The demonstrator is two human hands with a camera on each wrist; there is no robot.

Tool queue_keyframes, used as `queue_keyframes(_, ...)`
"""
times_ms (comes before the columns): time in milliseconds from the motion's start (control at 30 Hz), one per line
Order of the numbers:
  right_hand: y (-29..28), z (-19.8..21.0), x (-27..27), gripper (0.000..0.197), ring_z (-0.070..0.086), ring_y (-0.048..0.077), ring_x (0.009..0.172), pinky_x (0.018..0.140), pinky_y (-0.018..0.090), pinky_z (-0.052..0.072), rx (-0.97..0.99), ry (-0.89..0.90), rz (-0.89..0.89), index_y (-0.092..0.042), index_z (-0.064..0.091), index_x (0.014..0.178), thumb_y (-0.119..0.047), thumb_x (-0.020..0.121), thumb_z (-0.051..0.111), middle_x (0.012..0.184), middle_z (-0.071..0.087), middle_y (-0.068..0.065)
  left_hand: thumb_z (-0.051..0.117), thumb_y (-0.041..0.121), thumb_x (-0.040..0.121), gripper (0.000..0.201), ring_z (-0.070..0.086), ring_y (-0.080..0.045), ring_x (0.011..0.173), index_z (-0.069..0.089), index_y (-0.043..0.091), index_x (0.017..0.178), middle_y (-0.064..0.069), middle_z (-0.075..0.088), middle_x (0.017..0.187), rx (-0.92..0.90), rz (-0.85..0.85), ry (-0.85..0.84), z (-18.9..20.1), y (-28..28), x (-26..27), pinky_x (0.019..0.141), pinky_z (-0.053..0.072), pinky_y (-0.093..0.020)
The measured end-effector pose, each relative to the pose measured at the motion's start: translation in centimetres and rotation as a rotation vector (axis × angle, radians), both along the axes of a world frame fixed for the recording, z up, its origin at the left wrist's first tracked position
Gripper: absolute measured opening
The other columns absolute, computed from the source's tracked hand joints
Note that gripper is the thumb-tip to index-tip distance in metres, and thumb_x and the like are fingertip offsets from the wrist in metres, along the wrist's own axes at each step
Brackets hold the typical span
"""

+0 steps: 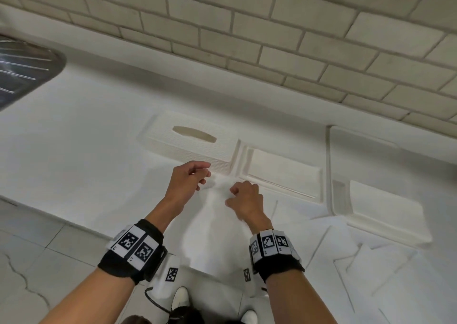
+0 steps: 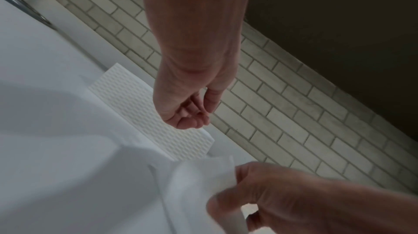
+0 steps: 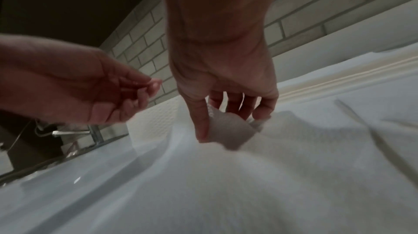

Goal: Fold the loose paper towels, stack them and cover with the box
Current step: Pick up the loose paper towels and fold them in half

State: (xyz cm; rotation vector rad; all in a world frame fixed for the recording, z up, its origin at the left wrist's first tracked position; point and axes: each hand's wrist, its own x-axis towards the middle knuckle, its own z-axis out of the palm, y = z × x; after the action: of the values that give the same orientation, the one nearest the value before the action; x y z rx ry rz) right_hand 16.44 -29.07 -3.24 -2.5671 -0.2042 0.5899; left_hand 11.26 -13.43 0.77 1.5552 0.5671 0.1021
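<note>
A loose white paper towel (image 1: 217,229) hangs over the counter's front edge, lifted at its far end. My right hand (image 1: 231,196) pinches that upper edge between thumb and fingers; the right wrist view shows the towel corner (image 3: 228,130) in the pinch. My left hand (image 1: 206,171) hovers just left of it with loosely curled fingers (image 2: 194,118) and holds nothing. The white textured box (image 1: 197,148) with an oval slot stands right behind the hands. To its right, folded towels (image 1: 279,170) lie in a shallow tray (image 1: 319,190).
Another white tray (image 1: 338,200) with a folded stack (image 1: 388,210) sits at the far right. Several loose towels (image 1: 346,262) lie spread on the counter before it. A steel sink drainer (image 1: 24,71) is at the far left, and a brick-tiled wall (image 1: 272,39) backs the counter.
</note>
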Motion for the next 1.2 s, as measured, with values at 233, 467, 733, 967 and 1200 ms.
queue_keyframes(233, -1.6, 5.9, 0.0, 0.019, 0.07, 0.025, 0.08, 0.08, 0.038, 0.057, 0.775, 0.2, -0.188, -0.011, 0.063, 0.086, -0.004, 0.076, 0.077, 0.091, 0.073, 0.012, 0.079, 0.053, 0.066, 0.074, 0.062, -0.016, 0.113, 0.052, 0.03, 0.131, 0.003, 0.064, 0.124, -0.145, -0.133, 0.004, -0.4, -1.0, -1.2, 0.097, 0.049, -0.036)
queue_keyframes(467, -3.0, 7.4, 0.5, 0.025, 0.065, 0.012, 0.081, 0.065, 0.023, 0.05, 0.843, 0.167, -0.202, -0.018, 0.065, 0.102, -0.009, 0.08, 0.075, 0.097, 0.067, -0.001, 0.073, 0.013, 0.082, 0.013, 0.073, -0.016, 0.081, 0.071, 0.017, 0.094, -0.003, 0.075, 0.091, -0.087, -0.057, -0.064, 2.2, -1.2, -0.9, 0.075, 0.059, -0.031)
queue_keyframes(733, -3.6, 1.5, -1.7, 0.07, 0.033, 0.023, 0.127, 0.097, 0.033, 0.029, -0.146, 0.005, 0.478, -0.029, 0.049, 0.136, -0.01, 0.073, 0.072, 0.134, 0.047, 0.0, 0.065, 0.009, 0.086, 0.022, 0.064, -0.011, 0.079, 0.064, 0.014, 0.108, 0.005, 0.067, 0.089, 0.049, 0.125, -0.098, 4.2, 2.9, -0.7, 0.064, 0.048, -0.023)
queue_keyframes(967, -3.1, 0.2, -2.0, 0.05, 0.032, 0.027, 0.124, 0.114, 0.047, 0.015, -0.292, -0.1, 0.567, -0.024, 0.058, 0.119, -0.015, 0.071, 0.071, 0.124, 0.047, 0.002, 0.068, 0.006, 0.08, 0.02, 0.066, -0.026, 0.08, 0.07, 0.009, 0.1, -0.007, 0.072, 0.093, -0.021, 0.205, -0.025, 2.6, 3.0, -1.9, 0.07, 0.051, -0.03)
queue_keyframes(1200, -3.5, 1.0, -1.3, 0.036, 0.045, 0.021, 0.119, 0.119, 0.055, -0.003, -0.209, -0.155, 0.482, -0.021, 0.054, 0.111, -0.01, 0.078, 0.065, 0.111, 0.061, -0.003, 0.06, 0.012, 0.089, 0.018, 0.066, -0.03, 0.093, 0.069, 0.013, 0.104, -0.01, 0.071, 0.104, -0.065, 0.22, -0.019, 1.9, 2.6, -2.1, 0.086, 0.052, -0.041)
